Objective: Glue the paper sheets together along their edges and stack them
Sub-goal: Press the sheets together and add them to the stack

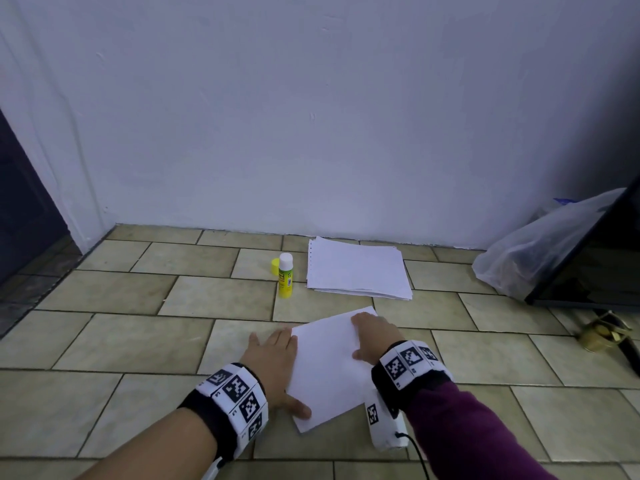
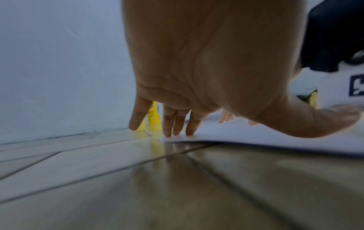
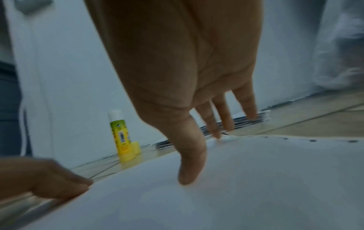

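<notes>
- Presently, your left hand (image 1: 275, 367) lies flat, fingers straight, pressing the left edge of the paper sheet (image 1: 329, 368) on the tiled floor (image 1: 138, 341).
- Your right hand (image 1: 372, 336) presses the sheet's far right side, fingers extended.
- The paper stack (image 1: 358, 270) lies beyond, near the wall.
- The uncapped glue stick (image 1: 285, 276) stands just left of that stack, its yellow cap (image 1: 275, 266) beside it.
</notes>
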The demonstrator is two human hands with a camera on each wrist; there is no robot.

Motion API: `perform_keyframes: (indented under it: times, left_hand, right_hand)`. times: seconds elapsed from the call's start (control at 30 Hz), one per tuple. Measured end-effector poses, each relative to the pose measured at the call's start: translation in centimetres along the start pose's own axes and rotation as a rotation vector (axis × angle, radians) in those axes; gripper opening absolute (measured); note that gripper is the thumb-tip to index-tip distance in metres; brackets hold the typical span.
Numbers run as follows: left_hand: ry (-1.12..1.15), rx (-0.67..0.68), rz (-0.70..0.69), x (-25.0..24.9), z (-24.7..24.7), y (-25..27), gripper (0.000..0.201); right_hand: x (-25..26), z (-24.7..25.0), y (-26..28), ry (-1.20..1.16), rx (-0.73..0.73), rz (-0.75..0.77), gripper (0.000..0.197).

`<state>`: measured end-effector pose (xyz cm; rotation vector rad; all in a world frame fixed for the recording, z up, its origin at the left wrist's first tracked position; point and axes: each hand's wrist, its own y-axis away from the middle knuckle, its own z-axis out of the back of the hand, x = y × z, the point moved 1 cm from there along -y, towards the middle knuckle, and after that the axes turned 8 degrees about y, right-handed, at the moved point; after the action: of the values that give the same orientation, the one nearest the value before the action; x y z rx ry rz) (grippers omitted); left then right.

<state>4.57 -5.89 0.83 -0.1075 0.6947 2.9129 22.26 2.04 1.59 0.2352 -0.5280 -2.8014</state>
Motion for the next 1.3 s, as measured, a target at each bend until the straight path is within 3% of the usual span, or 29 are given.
perform_keyframes:
  times: [0.13,0.27,0.37,0.47,0.6,0.87,1.03,1.13,1.3]
  left_hand:
    - [-0.02,-0.088,0.016,-0.7,1.1,0.7,0.084]
    - [0.012,-0.165,0.001,-1.0,1.9,0.4,0.063]
    - [0.077,-0.169,-0.048,-0.9,1.1,-0.2,0.088]
    - [0.081,-0.042,-0.041,-0.9,-0.1,-0.9,0.117]
    - [0.064,0.028,-0.017,-0.6,-0.9,-1.1,0.117]
    - [0.036,0.02,-0.014,-0.6,-0.8,-1.2,0.115]
    - [0.023,-0.05,-0.031,-0.8,-0.1,-0.7,0.111]
    - [-0.022,-0.166,-0.069,0.0,0.4,-0.2,0.081]
    - [-0.041,-0.154,-0.085,1.3,1.2,0.4,0.049]
  right_hand:
    - [2.2,0.4,0.7,0.089,0.02,-0.014,0.047]
    - [3.9,0.3,1.2,0.01,0.036,0.121,0.049]
    - [5.3,-0.3,1.6,-0.08,0.041,0.256,0.061]
    - [6.2,-0.9,1.7,-0.125,0.059,0.325,0.074]
    - [5.7,-0.8,1.8,-0.073,0.098,0.347,0.076]
    - [-0.4,-1.2,1.7,-0.099,0.155,0.167,0.075]
    - [-0.4,-1.3,3.0,-0.06,0.103,0.167,0.116]
    - [0.2,-1.1,3.4,-0.037,0.014,0.136,0.108]
    - [1.1,-1.4,3.6,0.028,-0.029,0.147,0.06]
